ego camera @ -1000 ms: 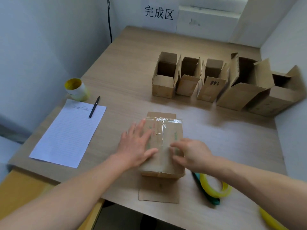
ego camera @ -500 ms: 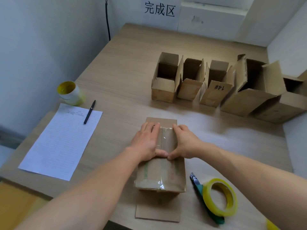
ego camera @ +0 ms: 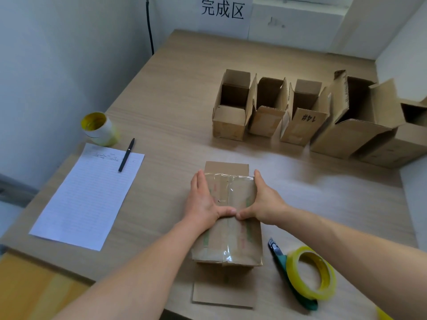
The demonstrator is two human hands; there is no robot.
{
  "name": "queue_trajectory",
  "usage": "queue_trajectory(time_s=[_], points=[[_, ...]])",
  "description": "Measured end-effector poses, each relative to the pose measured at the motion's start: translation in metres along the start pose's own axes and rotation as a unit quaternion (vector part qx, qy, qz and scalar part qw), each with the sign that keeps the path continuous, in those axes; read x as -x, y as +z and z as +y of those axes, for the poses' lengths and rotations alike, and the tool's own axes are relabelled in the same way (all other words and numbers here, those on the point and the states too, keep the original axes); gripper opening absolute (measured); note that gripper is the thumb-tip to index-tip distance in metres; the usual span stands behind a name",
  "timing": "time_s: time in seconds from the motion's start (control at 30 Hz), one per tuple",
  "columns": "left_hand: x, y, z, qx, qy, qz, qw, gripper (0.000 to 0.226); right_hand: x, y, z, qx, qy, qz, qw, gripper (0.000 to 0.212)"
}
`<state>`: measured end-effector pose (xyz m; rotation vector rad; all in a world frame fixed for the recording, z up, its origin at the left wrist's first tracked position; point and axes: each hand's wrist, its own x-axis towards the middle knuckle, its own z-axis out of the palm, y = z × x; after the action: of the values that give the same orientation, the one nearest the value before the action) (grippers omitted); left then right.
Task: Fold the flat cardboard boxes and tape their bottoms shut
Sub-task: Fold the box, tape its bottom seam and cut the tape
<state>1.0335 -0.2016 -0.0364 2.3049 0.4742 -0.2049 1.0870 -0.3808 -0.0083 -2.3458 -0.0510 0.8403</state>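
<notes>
1. At the near middle of the counter (ego camera: 175,93), a box (ego camera: 233,241) stands with its taped face up. One flap (ego camera: 226,166) lies flat on the counter beyond the box's far end, and another lies before its near end.
2. Clear tape (ego camera: 227,251) runs along the box's middle seam and folds over its far edge.
3. The left grip (ego camera: 203,199) lies against the box's left side at the far half. Its fingers are straight and its thumb is laid across the top, so it presses rather than clenches.
4. The right grip (ego camera: 263,202) does the same on the box's right side, with flat fingers and the thumb on top. The two thumb tips almost meet at the seam.
5. Just right of the box's near end lies a cutter (ego camera: 276,249), its handle under a tilted yellow roll (ego camera: 310,273).
6. Left of the box, well apart, lies a lined sheet (ego camera: 87,195) with a pen (ego camera: 126,155) on its far corner. A yellow-rimmed cup (ego camera: 99,128) stands beyond the sheet.
7. Beyond the box, five folded boxes (ego camera: 231,112) stand in a row, mouths up, one marked "14#".
8. Farther beyond the box, a sign (ego camera: 223,10) hangs on the wall.
</notes>
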Motion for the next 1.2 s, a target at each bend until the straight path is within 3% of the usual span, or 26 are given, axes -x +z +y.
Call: queue_trajectory(time_s=[0.07,0.2,0.37,0.47,0.57,0.67,0.83,1.07,1.13,1.2], points=[[0.000,0.001,-0.001,0.008,-0.009,0.002,1.000,0.156,0.000,0.003,0.005,-0.010,-0.001,0.009,1.000,0.134],[-0.003,-0.002,-0.002,-0.005,-0.021,-0.014,1.000,0.154,-0.002,0.003,0.010,0.009,-0.020,0.010,1.000,0.089],[-0.004,-0.021,0.008,-0.115,0.000,-0.064,0.991,0.139,0.013,0.003,0.015,0.159,-0.019,0.027,0.987,0.093],[0.025,-0.033,0.009,-0.175,0.103,-0.043,0.978,0.132,0.039,0.007,0.021,0.189,-0.066,0.071,0.977,0.103],[0.068,-0.033,-0.009,-0.248,0.249,-0.103,0.930,0.132,0.074,0.010,0.031,0.257,-0.163,-0.012,0.953,0.106],[0.078,-0.024,-0.045,-0.296,0.296,-0.149,0.896,0.121,0.087,0.027,0.048,0.353,-0.230,-0.092,0.902,0.112],[0.070,-0.011,-0.064,-0.300,0.369,-0.097,0.874,0.106,0.080,0.031,0.058,0.402,-0.211,-0.094,0.886,0.095],[0.058,-0.014,-0.082,-0.335,0.457,-0.077,0.820,0.092,0.078,0.010,0.052,0.450,-0.280,-0.138,0.837,0.079],[0.061,-0.012,-0.081,-0.342,0.455,-0.070,0.819,0.089,0.080,0.009,0.054,0.455,-0.284,-0.133,0.834,0.074],[0.064,-0.006,-0.081,-0.319,0.433,-0.073,0.840,0.090,0.080,0.010,0.056,0.456,-0.285,-0.125,0.834,0.072]])
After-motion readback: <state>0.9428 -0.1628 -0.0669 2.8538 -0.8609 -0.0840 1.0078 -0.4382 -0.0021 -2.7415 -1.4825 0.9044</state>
